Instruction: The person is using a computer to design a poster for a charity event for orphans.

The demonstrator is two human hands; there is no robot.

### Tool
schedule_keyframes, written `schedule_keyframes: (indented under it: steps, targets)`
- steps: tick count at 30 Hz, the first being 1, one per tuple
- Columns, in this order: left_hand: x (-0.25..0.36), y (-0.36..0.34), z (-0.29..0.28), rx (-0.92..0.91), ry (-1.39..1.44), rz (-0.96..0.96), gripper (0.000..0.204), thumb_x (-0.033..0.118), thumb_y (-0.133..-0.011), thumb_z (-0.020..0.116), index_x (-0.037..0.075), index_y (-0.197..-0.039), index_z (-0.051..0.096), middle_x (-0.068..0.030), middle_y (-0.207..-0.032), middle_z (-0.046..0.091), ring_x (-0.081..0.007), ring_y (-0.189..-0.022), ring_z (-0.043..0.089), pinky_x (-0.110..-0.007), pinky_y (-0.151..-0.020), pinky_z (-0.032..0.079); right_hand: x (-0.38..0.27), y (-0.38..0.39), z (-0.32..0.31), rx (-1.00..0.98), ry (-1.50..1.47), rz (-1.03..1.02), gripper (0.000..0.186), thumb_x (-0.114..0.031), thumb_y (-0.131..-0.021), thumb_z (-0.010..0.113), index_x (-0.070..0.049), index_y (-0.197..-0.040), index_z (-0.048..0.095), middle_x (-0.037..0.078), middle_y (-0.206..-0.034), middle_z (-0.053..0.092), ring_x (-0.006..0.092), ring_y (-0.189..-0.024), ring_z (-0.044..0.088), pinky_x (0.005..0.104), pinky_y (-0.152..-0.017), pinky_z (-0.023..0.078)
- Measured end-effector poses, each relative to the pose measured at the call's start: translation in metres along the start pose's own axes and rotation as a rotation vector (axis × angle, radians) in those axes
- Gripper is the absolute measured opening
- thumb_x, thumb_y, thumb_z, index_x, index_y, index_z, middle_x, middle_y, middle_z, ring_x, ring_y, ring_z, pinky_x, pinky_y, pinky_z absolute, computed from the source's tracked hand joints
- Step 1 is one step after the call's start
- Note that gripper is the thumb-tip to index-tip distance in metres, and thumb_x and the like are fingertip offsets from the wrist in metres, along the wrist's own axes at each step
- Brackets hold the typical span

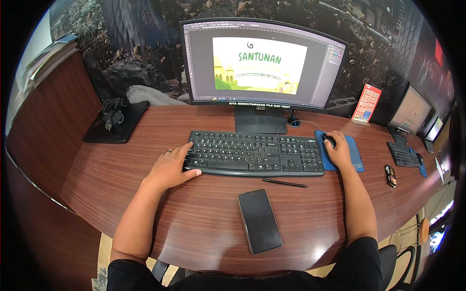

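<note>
My left hand (172, 167) rests with fingers apart at the left end of a black keyboard (233, 150), its thumb by the front edge. My right hand (338, 149) is curved over a dark mouse (328, 141) on a blue mouse pad (354, 157). A thin black pen (285, 183) lies in front of the keyboard, and a dark phone (259, 220) lies between my forearms. A curved monitor (199, 63) behind the keyboard shows an editing program with a green and white design.
A black laptop (97, 131) with coiled cables (113, 115) sits back left, beside a wooden partition (43, 131). At right stand a red display card (365, 104), another monitor (410, 111) with a keyboard (403, 154), and a small dark pack (391, 175). A stool (424, 231) is below.
</note>
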State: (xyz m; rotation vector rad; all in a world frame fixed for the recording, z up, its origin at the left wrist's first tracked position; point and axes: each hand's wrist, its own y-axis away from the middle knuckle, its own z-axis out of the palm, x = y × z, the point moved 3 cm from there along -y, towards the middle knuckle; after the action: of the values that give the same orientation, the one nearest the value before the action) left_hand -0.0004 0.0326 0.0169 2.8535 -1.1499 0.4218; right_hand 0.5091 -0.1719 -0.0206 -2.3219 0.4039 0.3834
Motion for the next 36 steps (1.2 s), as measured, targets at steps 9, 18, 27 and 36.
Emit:
schedule_keyframes:
  steps: [9,18,27,36]
  targets:
    - [-0.001,0.001,0.000,-0.011,-0.004,-0.011,0.094,0.053,-0.084,0.077,0.002,-0.154,0.039,-0.0250,-0.148,0.052,-0.0454,-0.135,0.050,-0.049,-0.113,0.042,-0.002,0.001,0.002,0.003,0.014,-0.008,0.028,-0.010,-0.086,0.071,-0.001,-0.112,0.069,0.020,-0.122,0.065,0.0397,-0.117,0.062,0.0438,-0.101,0.049]
    - [-0.001,0.000,0.001,0.007,-0.049,0.016,0.092,0.059,-0.086,0.072,0.004,-0.154,0.041,-0.0224,-0.148,0.053,-0.0443,-0.132,0.053,-0.051,-0.110,0.044,0.001,0.001,-0.001,-0.006,0.051,0.107,0.027,-0.011,-0.086,0.068,-0.004,-0.112,0.068,0.017,-0.120,0.065,0.0390,-0.115,0.061,0.0455,-0.100,0.048]
    - [-0.002,0.002,0.001,-0.012,-0.042,0.009,0.093,0.059,-0.086,0.072,0.004,-0.153,0.042,-0.0222,-0.148,0.053,-0.0437,-0.133,0.053,-0.050,-0.112,0.043,-0.007,0.003,0.000,0.005,0.001,-0.037,0.027,-0.010,-0.084,0.070,-0.003,-0.110,0.069,0.016,-0.119,0.066,0.0386,-0.114,0.062,0.0448,-0.098,0.049]
    - [-0.001,-0.001,0.003,0.000,-0.042,0.017,0.092,0.061,-0.086,0.072,0.004,-0.153,0.042,-0.0209,-0.148,0.053,-0.0434,-0.134,0.052,-0.050,-0.113,0.041,0.000,0.002,-0.001,-0.013,0.049,0.057,0.027,-0.012,-0.084,0.072,-0.004,-0.110,0.070,0.016,-0.119,0.066,0.0386,-0.112,0.062,0.0448,-0.098,0.049]
